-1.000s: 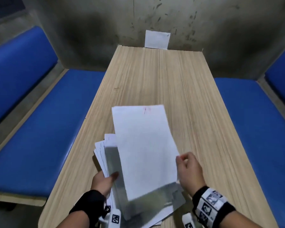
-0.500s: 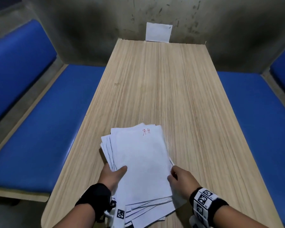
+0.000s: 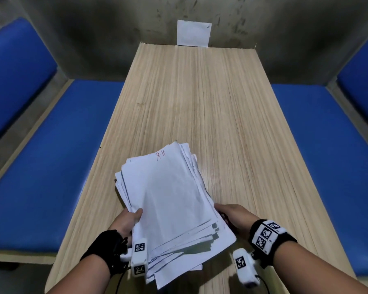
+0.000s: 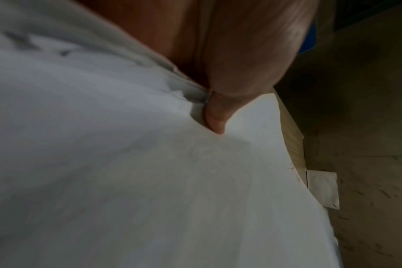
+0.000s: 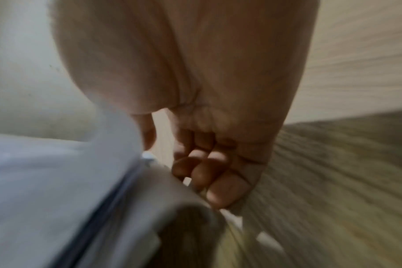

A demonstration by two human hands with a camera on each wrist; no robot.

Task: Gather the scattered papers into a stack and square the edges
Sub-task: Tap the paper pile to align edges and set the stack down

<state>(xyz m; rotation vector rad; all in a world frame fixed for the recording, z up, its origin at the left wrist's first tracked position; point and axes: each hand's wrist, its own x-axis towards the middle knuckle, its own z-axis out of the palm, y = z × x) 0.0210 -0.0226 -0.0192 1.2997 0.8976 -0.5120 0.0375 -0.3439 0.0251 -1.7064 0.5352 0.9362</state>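
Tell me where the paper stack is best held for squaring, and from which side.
Probably by its two long edges near the close end, one hand from each side. The stack lies lengthwise away from the person, sheets fanned unevenly at both ends. The left hand already pinches the left edge, thumb on top; the right hand curls at the right edge. That leaves the short ends free to tap against the table.

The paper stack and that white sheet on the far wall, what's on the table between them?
Nothing: in the head view only bare wooden table runs from the paper stack to the white sheet on the wall.
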